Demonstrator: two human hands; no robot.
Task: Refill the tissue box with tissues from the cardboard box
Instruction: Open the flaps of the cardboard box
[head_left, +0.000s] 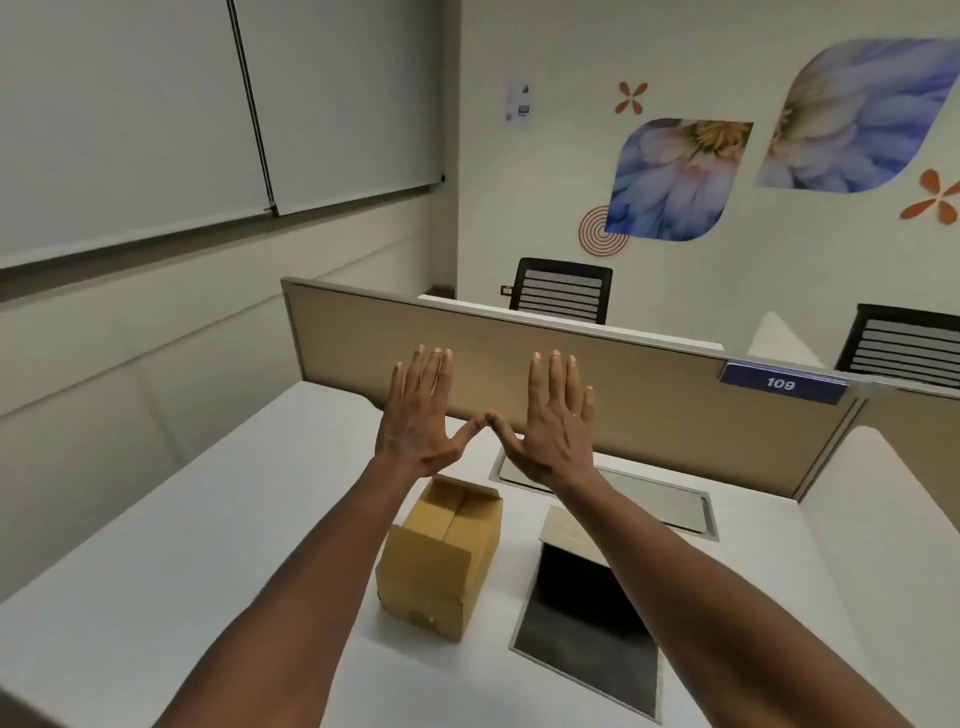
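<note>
Head view: both hands' fingers (556, 379) spread, empty, above cardboard box (441, 556) before partition (649, 410).

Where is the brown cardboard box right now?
The cardboard box sits on the white desk in the lower middle of the head view, under the raised left hand, just left of the dark open tissue box.

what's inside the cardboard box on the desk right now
Nothing can be seen inside: the cardboard box has its top flaps folded shut. Both hands are raised above it, open and empty.
</note>
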